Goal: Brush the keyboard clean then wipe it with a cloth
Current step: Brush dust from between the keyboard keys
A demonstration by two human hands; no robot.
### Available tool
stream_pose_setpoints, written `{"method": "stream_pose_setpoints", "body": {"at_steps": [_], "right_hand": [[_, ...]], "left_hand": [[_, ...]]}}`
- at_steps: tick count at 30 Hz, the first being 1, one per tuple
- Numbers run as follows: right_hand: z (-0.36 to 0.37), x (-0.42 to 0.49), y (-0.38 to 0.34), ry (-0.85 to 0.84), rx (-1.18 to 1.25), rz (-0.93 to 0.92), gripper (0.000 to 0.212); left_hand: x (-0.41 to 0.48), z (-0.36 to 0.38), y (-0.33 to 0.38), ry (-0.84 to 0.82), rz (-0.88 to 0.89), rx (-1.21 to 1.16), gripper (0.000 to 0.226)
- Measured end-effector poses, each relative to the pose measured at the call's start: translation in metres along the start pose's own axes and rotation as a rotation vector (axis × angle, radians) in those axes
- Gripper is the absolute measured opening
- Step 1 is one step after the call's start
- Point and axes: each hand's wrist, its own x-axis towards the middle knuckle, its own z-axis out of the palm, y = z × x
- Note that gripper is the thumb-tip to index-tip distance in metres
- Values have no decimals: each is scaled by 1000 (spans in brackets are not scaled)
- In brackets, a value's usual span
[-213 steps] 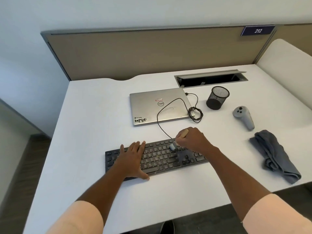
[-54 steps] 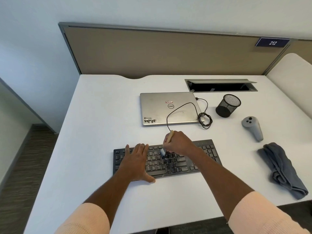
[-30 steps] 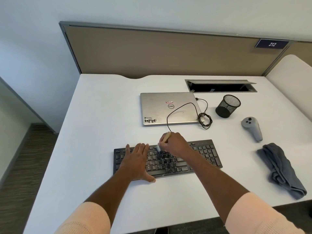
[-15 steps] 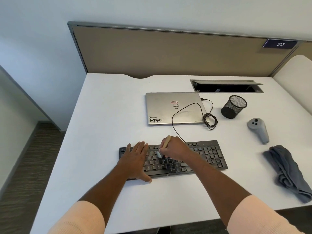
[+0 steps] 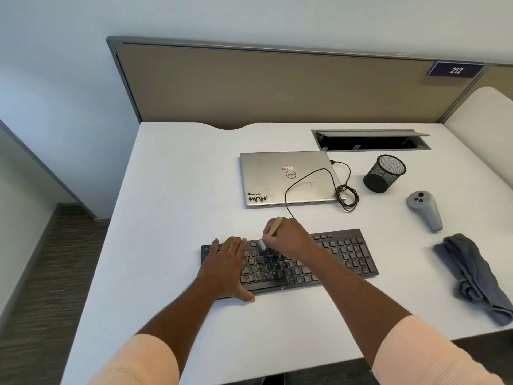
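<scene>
Brushing step here: the right hand (image 5: 288, 237) has its fingers clenched round the small wooden-handled brush (image 5: 275, 225), bristles on the top middle rows of the black keyboard (image 5: 347, 254). The left hand (image 5: 224, 262) lies flat, fingers released, pinning the keyboard's left end near the front edge of the surface (image 5: 180, 190). Next up I'd guess short sweeps over the remaining keys, then a swap to the grey cloth (image 5: 477, 279) lying untouched by the right edge.

The white counter (image 5: 172, 190) bore a black keyboard (image 5: 347, 254) near the front, a closed laptop (image 5: 277, 176) behind it with a coiled cable (image 5: 347, 194), and at right a mesh cup (image 5: 384, 173), grey controller (image 5: 423, 209) and crumpled cloth (image 5: 472, 276).
</scene>
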Motion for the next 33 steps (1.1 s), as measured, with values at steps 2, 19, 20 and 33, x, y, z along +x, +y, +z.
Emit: {"method": "stream_pose_setpoints", "body": {"at_steps": [2,19,20,33], "right_hand": [[1,1,1,-64,-47,23,10],[1,7,-6,11,-10,81,10],[3,7,-6,-26,-45,89,10],[12,6,-15,-117,-92,77,12]], "left_hand": [[0,1,-1,5,3,-2,142],[1,2,-3,1,8,-10,141],[0,2,-2,3,8,-13,141],[0,0,-2,-8,15,-30,141]]}}
